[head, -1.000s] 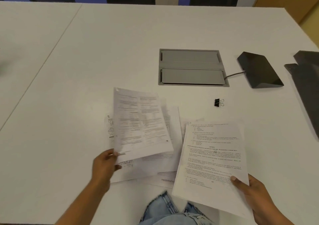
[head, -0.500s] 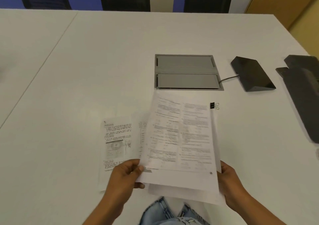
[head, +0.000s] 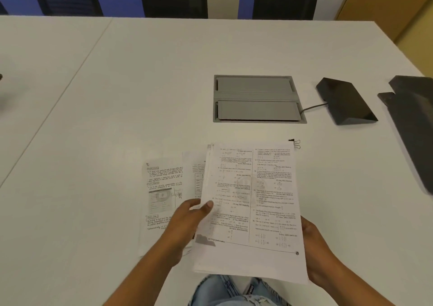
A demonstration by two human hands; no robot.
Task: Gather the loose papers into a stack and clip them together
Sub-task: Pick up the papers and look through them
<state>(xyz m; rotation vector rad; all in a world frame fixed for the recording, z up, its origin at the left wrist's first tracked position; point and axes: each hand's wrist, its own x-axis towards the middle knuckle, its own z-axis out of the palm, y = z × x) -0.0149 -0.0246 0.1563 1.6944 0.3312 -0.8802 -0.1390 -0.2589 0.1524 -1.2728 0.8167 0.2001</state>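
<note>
1. Two hands: left hand (head: 187, 226), right hand (head: 316, 254).
2. One held stack of papers (head: 253, 207); its sheet count cannot be told.
3. At least two loose sheets (head: 161, 195) on the table, left of the stack.
4. One binder clip (head: 295, 142), far right of the stack.
5. One grey floor-box panel (head: 257, 99), far.
6. One black wedge-shaped device (head: 344, 101), right.

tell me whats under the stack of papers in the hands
Under the held stack, sheets lie on the table, their right parts covered. The binder clip peeks past the top right corner. Both the left hand and right hand grip it.
</note>
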